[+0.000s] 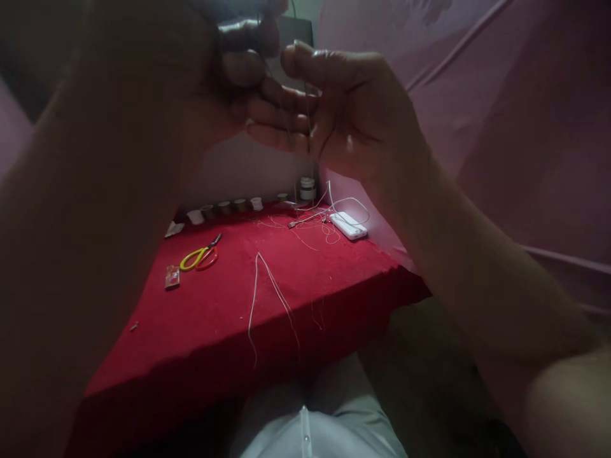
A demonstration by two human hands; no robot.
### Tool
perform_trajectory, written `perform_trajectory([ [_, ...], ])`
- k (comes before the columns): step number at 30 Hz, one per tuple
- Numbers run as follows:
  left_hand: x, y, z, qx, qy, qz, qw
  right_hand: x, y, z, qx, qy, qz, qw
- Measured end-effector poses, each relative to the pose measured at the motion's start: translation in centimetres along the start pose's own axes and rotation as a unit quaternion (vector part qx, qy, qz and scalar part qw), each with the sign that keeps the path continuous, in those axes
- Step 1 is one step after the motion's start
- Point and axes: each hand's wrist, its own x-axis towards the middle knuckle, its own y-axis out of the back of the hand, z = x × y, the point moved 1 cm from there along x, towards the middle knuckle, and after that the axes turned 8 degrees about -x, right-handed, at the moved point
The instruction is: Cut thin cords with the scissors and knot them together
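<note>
Both my hands are raised high over the table, close together and somewhat blurred. My left hand [243, 70] has its fingers curled in a pinch, partly in shadow. Thumb and forefinger of my right hand [348, 102] are pressed together, its other fingers reaching left behind my left hand. A thin thread [309, 127] hangs between the hands and runs down in front of my right fingers. The exact grip on it is dim. Below, a pale folded cord [258, 256] lies across the red cloth and hangs over its front edge.
On the red-covered table [224, 305] are yellow-and-orange-handled snips [199, 257], a small packet [172, 277], several spools [224, 208], a white-lidded jar [308, 188] and a white power bank [349, 225] with a cable [353, 200]. Pink fabric [506, 146] hangs at the right.
</note>
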Motion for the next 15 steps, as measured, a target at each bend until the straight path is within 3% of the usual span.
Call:
perform_trajectory([
  [2, -0.3, 0.4, -0.1, 0.065, -0.062, -0.09, 0.992, 0.0, 0.3, 0.4, 0.004, -0.009, 0.007, 1.0],
  [4, -0.5, 0.8, -0.6, 0.061, -0.031, -0.126, 0.99, 0.0, 0.6, 0.9, 0.009, -0.016, 0.001, 1.0],
  [8, -0.5, 1.2, -1.6, -0.035, 0.091, -0.151, 0.984, 0.2, 1.4, 1.7, 0.012, -0.014, -0.024, 1.0],
  [15, 0.4, 2.5, -3.2, 0.006, 0.069, -0.129, 0.989, 0.9, 2.4, 3.1, 0.04, -0.064, 0.018, 0.997],
])
